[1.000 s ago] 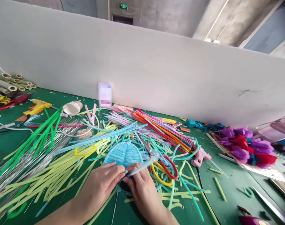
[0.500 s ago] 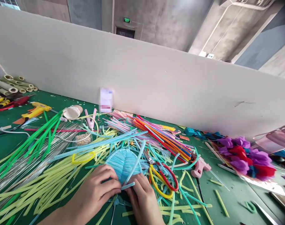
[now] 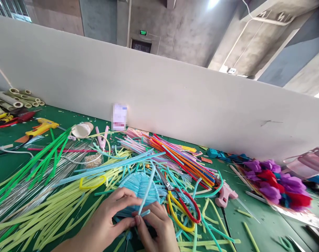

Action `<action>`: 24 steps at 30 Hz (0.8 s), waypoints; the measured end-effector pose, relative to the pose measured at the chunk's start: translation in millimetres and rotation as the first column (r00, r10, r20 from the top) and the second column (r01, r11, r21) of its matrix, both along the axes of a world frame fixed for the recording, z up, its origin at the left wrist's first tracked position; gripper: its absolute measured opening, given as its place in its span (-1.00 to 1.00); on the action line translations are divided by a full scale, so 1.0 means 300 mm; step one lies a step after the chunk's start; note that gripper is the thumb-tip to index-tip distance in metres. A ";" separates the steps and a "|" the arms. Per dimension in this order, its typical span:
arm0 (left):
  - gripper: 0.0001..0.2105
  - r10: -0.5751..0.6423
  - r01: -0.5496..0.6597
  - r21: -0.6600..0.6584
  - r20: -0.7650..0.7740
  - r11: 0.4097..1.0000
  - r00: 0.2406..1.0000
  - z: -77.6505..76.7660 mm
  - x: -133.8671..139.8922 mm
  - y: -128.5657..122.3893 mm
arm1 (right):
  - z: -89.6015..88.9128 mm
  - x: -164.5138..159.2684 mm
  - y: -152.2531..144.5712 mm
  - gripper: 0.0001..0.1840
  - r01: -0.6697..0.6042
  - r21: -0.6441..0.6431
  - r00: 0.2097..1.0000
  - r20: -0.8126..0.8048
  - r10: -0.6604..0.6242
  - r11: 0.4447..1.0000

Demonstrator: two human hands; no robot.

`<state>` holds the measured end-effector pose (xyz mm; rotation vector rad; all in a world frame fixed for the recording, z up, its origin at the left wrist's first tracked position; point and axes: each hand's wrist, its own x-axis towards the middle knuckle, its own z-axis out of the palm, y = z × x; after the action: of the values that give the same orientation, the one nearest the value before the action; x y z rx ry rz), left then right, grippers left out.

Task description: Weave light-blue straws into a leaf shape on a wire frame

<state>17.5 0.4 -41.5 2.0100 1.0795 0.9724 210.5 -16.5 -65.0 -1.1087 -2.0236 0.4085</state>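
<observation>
A rounded blue leaf made of pipe cleaners is held upright just above the table, its ribs meeting at a middle line. My left hand is at its lower left, with thumb and forefinger closing around a light-blue pipe cleaner that slants up across the leaf. Close against it, my right hand pinches the leaf's base, where a short blue end sticks out. The fingertips nearly meet and partly hide the base. Scissors with red and yellow handles lie right of my right hand.
Yellow-green pipe cleaners spread at left, beside green ones. Orange and red bundles lie behind the leaf. A pink glue gun is at right, a yellow glue gun at far left. A white partition stands behind.
My left forefinger has lifted and reached right to the slanting pipe cleaner. That strand now stands a little further left and steeper. The view has tilted up slightly.
</observation>
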 end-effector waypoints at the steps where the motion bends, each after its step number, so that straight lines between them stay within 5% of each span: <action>1: -0.76 -0.051 0.052 -0.031 0.024 0.998 0.998 0.009 -0.001 0.000 | 0.003 -0.001 0.001 -0.84 -0.004 -0.024 1.000 -0.013 0.004 1.000; 12: -0.93 -0.069 0.099 -0.232 0.134 0.968 0.989 0.029 -0.025 0.023 | 0.020 -0.001 -0.001 -0.82 0.080 -0.295 0.943 -0.288 -0.169 0.952; 17: -0.94 -0.060 0.073 -0.238 0.058 0.969 0.996 0.032 -0.080 0.034 | 0.037 0.035 0.004 -0.86 0.069 -0.200 0.953 -0.277 -0.124 0.977; 24: -0.88 -0.011 0.012 -0.171 0.007 0.985 1.000 0.058 -0.145 0.049 | 0.008 0.056 -0.013 -0.73 0.302 -0.230 0.842 -0.390 -0.372 0.925</action>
<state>-26.0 15.1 -24.1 1.8710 1.1078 0.8498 227.3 -20.4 -62.6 -1.3154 -1.3944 0.5810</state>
